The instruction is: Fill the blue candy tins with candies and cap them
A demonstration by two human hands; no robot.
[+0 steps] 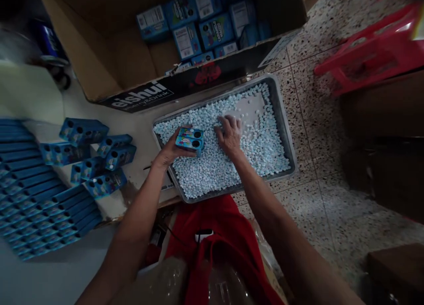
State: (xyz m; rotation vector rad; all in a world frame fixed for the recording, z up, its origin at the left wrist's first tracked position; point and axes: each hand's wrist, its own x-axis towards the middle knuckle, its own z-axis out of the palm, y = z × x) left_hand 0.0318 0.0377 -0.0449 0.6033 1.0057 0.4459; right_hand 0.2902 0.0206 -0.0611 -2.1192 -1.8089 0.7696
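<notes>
My left hand [168, 152] is closed around two small blue candy boxes [189, 139], held side by side over the left part of a metal tray [293, 152]. Dark round openings show on the boxes' upper faces. Pale blue and white candies [212, 172], small and pellet-like, cover most of the tray. Among them rests my right hand [229, 135], palm down, its fingers bent and somewhat apart with the tips touching the candies. Whether any candy is under those fingertips is hidden. Near the tray's upper right corner the bare tray bottom shows through.
A large cardboard carton [109, 62] with several blue boxes inside stands behind the tray. To the left are loose blue boxes [84, 130] and a neat stack of blue boxes [43, 207]. A red plastic stool [371, 53] is on the speckled floor [308, 163] at right.
</notes>
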